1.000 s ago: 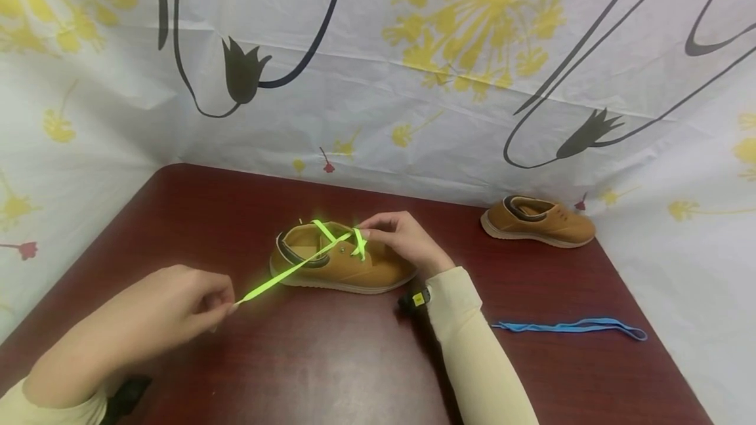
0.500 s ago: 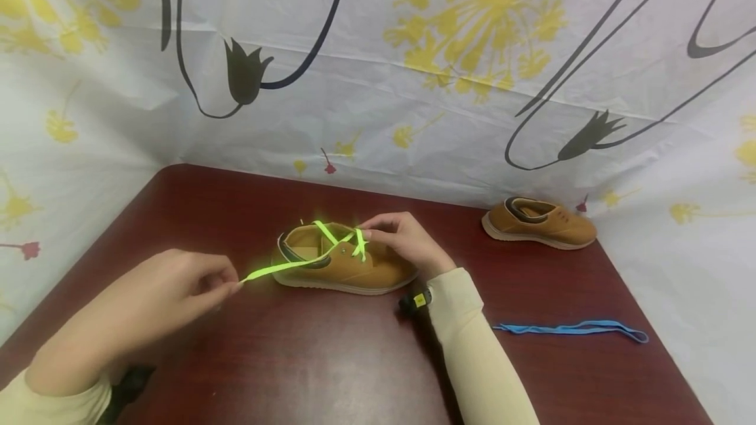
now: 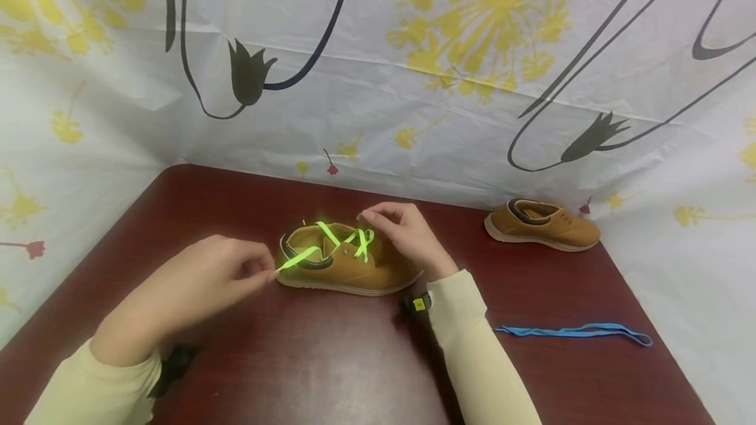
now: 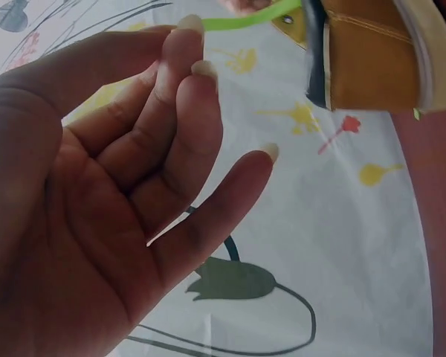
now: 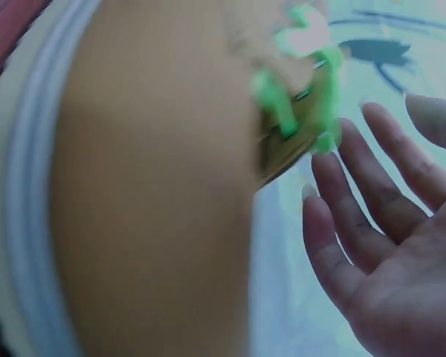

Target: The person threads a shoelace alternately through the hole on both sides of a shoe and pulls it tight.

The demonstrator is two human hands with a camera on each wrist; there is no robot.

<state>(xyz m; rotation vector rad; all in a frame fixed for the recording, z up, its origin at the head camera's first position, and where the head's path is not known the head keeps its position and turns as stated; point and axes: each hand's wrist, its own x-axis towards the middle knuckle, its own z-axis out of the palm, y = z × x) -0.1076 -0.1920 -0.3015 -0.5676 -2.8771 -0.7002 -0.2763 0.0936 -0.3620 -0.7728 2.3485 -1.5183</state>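
A tan shoe (image 3: 348, 271), its toe to the right, rests on the dark red table with a neon yellow-green shoelace (image 3: 302, 258) partly threaded through its eyelets. Beside the heel, my left hand (image 3: 221, 284) pinches one end of this lace between thumb and fingertip; the left wrist view shows the other fingers loosely bent. The lace hangs slack over the shoe's collar. Above the laced front, my right hand (image 3: 407, 235) has its fingertips close to the lace loops. In the right wrist view, those fingers (image 5: 375, 175) are spread and relaxed beside the shoe.
A second tan shoe (image 3: 549, 231), with no lace in its eyelets, stands at the back right. A folded blue shoelace (image 3: 575, 331) lies on the table (image 3: 307, 372) right of my right forearm. Flower-printed white sheeting (image 3: 366, 110) surrounds the back and sides.
My left hand has moved right and slightly up toward the shoe's heel, so the once taut lace is now slack. My right hand's fingertips have lifted slightly off the lace loops.
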